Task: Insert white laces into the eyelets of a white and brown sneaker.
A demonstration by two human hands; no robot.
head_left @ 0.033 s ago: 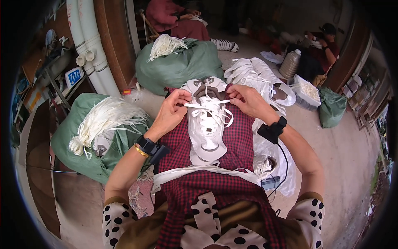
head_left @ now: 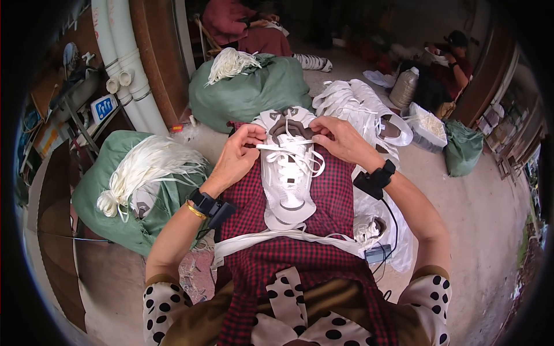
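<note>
Chg vs prior frame: R hand slides slightly inward, toward center of frame, so its fingertips sit closer to the collar of the white shoe. Stretch of lace on that side looks a bit shorter. L hand basically same pos. Shoe doesn't move either: center of frame, a little above mid-height, toe toward the lower edge, resting on the red-and-black checked apron.

Hand states: L hand pinches the lace btwn thumb + fingers at the shoe's left edge; R hand pinches it at the right edge, thumb and index closed on it (grip tightness n/a from this view). Lace runs pretty straight across the shoe btwn the two.

Meaning for the work: prob. taking in span on the R side rather than pulling wide; my call, lacing looks unfinished, since a loose loop hangs over the right side of the upper.

Bkgd, no visible chg: green sack w/ lace bundle at left of frame, second green sack upper center, row of white shoes upper right of center.
</note>
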